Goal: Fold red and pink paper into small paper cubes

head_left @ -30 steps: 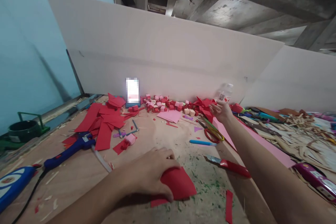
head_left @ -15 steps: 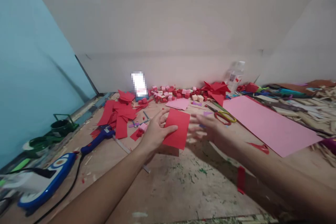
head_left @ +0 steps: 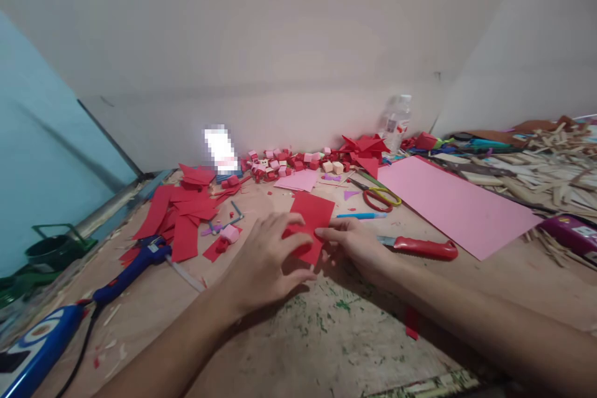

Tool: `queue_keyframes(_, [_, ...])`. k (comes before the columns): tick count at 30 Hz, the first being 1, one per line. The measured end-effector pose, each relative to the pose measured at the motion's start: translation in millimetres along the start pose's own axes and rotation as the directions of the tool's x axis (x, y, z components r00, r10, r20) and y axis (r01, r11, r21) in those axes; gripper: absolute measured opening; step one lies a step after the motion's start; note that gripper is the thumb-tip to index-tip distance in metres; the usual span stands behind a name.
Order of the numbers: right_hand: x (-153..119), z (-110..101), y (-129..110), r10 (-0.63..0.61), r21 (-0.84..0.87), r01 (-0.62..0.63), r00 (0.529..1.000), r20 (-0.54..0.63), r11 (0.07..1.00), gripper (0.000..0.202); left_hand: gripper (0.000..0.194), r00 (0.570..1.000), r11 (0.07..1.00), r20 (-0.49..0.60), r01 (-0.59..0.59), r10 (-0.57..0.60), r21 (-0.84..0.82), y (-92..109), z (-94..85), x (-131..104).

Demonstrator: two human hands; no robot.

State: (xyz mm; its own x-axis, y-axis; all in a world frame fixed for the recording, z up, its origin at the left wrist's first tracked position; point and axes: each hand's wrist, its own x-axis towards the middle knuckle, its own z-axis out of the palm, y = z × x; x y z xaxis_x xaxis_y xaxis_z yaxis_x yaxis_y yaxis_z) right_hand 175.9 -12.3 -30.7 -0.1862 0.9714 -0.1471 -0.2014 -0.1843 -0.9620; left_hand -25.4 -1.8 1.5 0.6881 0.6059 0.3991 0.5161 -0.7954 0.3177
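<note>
A piece of red paper (head_left: 313, 214) is between my hands over the middle of the table. My right hand (head_left: 357, 245) pinches its right edge between thumb and fingers. Across its left side reaches my left hand (head_left: 273, 255), fingers curved and spread apart, the fingertips over the paper. Whether those fingertips press on it I cannot tell. Just beyond my right hand lies a blue pen (head_left: 361, 216), and to the right is a red-handled knife (head_left: 424, 247).
Red paper pieces (head_left: 186, 205) and a blue glue gun (head_left: 135, 264) lie left. Small pink and red cubes (head_left: 284, 165) line the back near a bright phone (head_left: 221, 149). Scissors (head_left: 380, 198), a pink sheet (head_left: 457, 205) and a bottle (head_left: 398, 123) are right.
My right hand has closed on the red paper's right edge. My left hand has let go of its grip and spread over the paper. The view has shifted right and down.
</note>
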Motion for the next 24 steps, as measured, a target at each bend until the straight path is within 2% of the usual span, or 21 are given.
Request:
queue_keyframes(2, [0,0,-1,-0.009,0.007,0.009,1.0,-0.012,1.0,0.02,0.012,0.996,0.994,0.058,-0.071,0.066,0.086,4,1.1,1])
queue_keyframes(4, [-1,0,-3,-0.004,-0.007,0.004,1.0,-0.02,1.0,0.021,0.013,0.998,0.998,0.04,-0.045,0.044,0.039,6,3.9,3])
queue_keyframes(7, [-2,0,-4,-0.046,-0.065,0.041,0.997,-0.068,0.997,0.021,0.019,0.992,0.986,-0.071,0.096,-0.107,-0.138,7,7.6,4])
queue_keyframes(11, [-3,1,-4,-0.105,-0.077,0.099,0.992,-0.076,0.992,0.025,0.014,0.917,0.919,-0.221,0.261,-0.332,-0.296,5,9.5,6])
queue_keyframes(16, [-5,1,-5,-0.124,-0.015,0.124,0.992,0.018,0.992,0.037,0.012,0.864,0.789,-0.137,0.365,-0.485,-0.494,4,10.3,10])
queue_keyframes(19, [-8,3,-4,-0.109,0.042,0.106,0.991,0.074,0.993,0.04,0.011,0.828,0.725,-0.136,0.382,-0.544,-0.573,6,12.6,10])
queue_keyframes(22, [-10,7,0,-0.058,0.129,0.041,0.99,0.129,0.991,0.04,0.014,0.827,0.656,-0.101,0.358,-0.554,-0.664,8,17.0,8])
queue_keyframes(24, [-11,9,2,-0.065,0.146,0.048,0.991,0.115,0.988,0.036,0.017,0.828,0.614,-0.096,0.327,-0.553,-0.719,9,19.7,7])
